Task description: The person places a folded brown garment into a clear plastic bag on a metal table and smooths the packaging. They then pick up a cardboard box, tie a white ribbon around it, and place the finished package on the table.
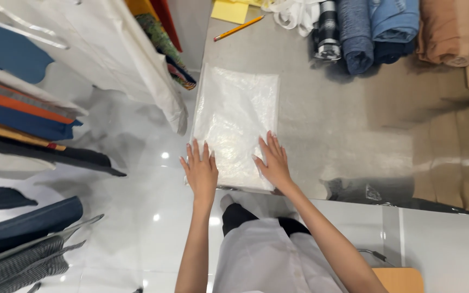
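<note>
Grey table (343,125), clear plastic bag (237,116), both hands (201,172) (272,163) flat, fingers spread, white tiled floor (137,179)

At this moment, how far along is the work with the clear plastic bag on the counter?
Done: the clear plastic bag lies flat on the grey counter, its near end at the counter's edge. In hand: the left hand and right hand press flat, fingers spread, on its near end. Left: nothing shows as folded or moved aside; the pencil and fabric rolls sit untouched beyond.
</note>
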